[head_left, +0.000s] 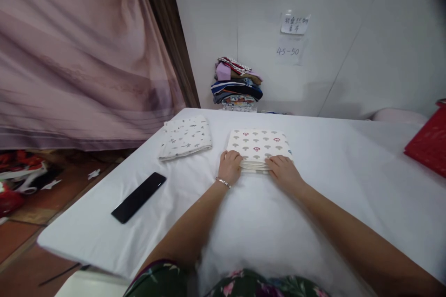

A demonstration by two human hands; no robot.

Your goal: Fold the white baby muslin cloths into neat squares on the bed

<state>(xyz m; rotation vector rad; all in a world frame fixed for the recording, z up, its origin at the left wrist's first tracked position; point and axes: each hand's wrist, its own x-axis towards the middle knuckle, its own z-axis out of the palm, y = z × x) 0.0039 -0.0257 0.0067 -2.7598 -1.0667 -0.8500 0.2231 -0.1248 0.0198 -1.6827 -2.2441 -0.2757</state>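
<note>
Resting on the near edge of the mushroom-print cloth (259, 145) at mid-table, the left hand (230, 166) and right hand (284, 170) lay their fingers on top; whether either grip is clamped cannot be told. The white table (348, 171) lies open rightward up to a red item (428, 144). To the left, apart, lie a second folded cloth (186, 138) and a black phone (138, 197).

We see a white-covered table (313, 185) bearing a folded mushroom-print cloth (259, 145), a second folded cloth (185, 138) to its left, a black phone (138, 197) (near the left edge) and a red item (428, 144)
</note>
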